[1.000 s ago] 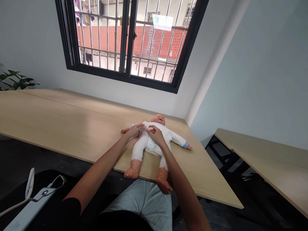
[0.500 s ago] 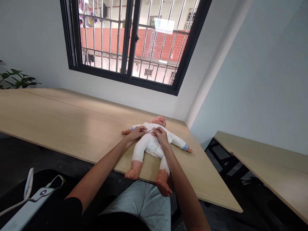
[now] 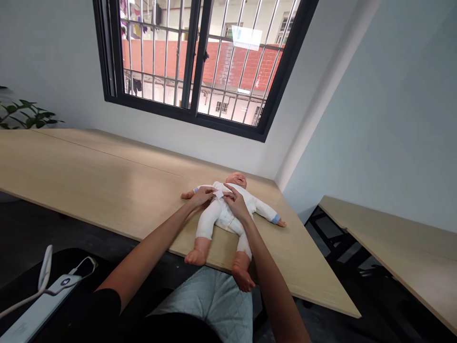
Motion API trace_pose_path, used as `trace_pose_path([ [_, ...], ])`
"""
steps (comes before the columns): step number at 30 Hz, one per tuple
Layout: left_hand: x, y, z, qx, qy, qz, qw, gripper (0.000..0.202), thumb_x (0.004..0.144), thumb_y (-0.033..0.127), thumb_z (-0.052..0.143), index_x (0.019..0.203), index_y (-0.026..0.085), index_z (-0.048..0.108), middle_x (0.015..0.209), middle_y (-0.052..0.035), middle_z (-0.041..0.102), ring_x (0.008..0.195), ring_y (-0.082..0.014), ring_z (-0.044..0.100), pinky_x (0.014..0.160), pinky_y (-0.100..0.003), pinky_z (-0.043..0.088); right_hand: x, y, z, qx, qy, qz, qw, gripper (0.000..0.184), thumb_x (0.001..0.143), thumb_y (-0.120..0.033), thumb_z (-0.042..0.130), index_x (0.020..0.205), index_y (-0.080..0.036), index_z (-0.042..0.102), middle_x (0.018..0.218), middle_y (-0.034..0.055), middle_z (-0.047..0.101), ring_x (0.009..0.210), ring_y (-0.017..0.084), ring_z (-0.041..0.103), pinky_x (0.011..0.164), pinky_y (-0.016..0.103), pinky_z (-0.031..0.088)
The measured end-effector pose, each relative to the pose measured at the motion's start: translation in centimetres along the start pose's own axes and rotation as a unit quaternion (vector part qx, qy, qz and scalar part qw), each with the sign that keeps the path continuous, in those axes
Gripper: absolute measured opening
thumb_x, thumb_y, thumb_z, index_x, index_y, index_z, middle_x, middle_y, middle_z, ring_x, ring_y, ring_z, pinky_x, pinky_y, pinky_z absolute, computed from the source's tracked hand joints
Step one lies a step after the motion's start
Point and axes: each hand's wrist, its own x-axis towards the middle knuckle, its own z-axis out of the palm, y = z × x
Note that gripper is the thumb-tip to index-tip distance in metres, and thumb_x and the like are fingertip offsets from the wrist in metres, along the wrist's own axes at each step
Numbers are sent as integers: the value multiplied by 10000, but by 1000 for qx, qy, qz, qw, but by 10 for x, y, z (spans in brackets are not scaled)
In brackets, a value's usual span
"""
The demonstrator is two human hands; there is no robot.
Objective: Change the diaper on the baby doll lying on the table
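Note:
A baby doll (image 3: 228,214) in a white romper lies on its back on the wooden desk (image 3: 107,176), its bare feet hanging past the near edge. My left hand (image 3: 203,195) pinches the romper's fabric at the doll's chest. Close beside it my right hand (image 3: 235,202) also grips the romper's front, fingers curled. A small white flap of cloth (image 3: 219,194) shows between the two hands. Both forearms reach in from below.
A barred window (image 3: 200,62) is in the wall behind the desk. A plant (image 3: 24,116) stands at the far left. A white device with a cable (image 3: 39,297) lies at the lower left. A second desk (image 3: 392,238) stands to the right across a gap.
Both hands have shifted a little up the doll's chest and closer together on the romper. The view has drifted slightly.

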Motion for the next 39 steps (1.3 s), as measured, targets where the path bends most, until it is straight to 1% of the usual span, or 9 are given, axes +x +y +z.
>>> trace_pose_path([
  [3,1,1,-1,21,-6,9,1000,257,635,385,724,750,156,708,781,-53,677,744,-191,584,713,-295,436,0,1,0,-26,-6,-14,1000,514,694,-226,588,1207,-229,607,894,18,678,733,148,579,655,257,450],
  [7,-1,6,-1,42,-14,19,999,231,636,353,721,758,156,719,809,-65,684,804,-208,593,768,-309,443,1,5,0,-106,37,-39,993,257,719,-276,622,953,-201,697,862,35,640,738,164,577,681,283,460],
  [9,-2,8,0,49,-18,24,998,219,646,344,705,757,156,714,798,-64,675,800,-207,587,765,-310,444,1,7,0,-143,61,-56,986,187,733,-275,614,880,-201,703,875,45,621,736,166,572,693,293,462],
  [14,-3,10,0,60,-43,37,997,198,651,347,676,700,155,684,789,-51,642,794,-190,565,741,-291,441,4,9,4,-230,61,-78,968,242,742,-250,620,969,-239,702,893,36,585,695,148,555,708,293,464],
  [18,-4,14,-2,71,-62,29,995,265,679,404,671,653,143,633,693,-10,572,687,-146,504,660,-260,410,6,7,6,-294,106,-70,947,123,782,-308,586,777,-210,660,809,25,614,689,158,555,708,289,441],
  [23,-3,16,-1,66,-55,-12,996,385,699,515,654,738,132,636,699,2,565,628,-117,447,589,-240,350,5,6,6,-212,141,-29,967,242,801,-391,530,654,-200,551,620,-12,593,577,155,549,616,269,416],
  [28,0,13,2,57,-30,-9,998,417,698,552,638,642,143,581,620,16,516,606,-117,423,579,-243,348,7,8,5,-178,135,-21,974,260,778,-421,549,655,-192,564,639,-4,599,589,156,563,643,277,430],
  [33,-1,18,1,42,-3,1,999,266,689,405,679,680,143,630,781,-30,608,777,-160,510,715,-265,406,8,11,5,-161,149,-37,975,282,778,-455,564,703,-185,598,749,11,574,583,140,566,638,283,451],
  [39,-3,23,-6,-13,-50,-28,998,175,583,228,740,710,145,653,733,10,594,698,-124,498,674,-239,405,8,14,5,-183,160,-51,969,299,793,-482,557,764,-195,634,837,30,546,602,138,561,653,301,473],
])
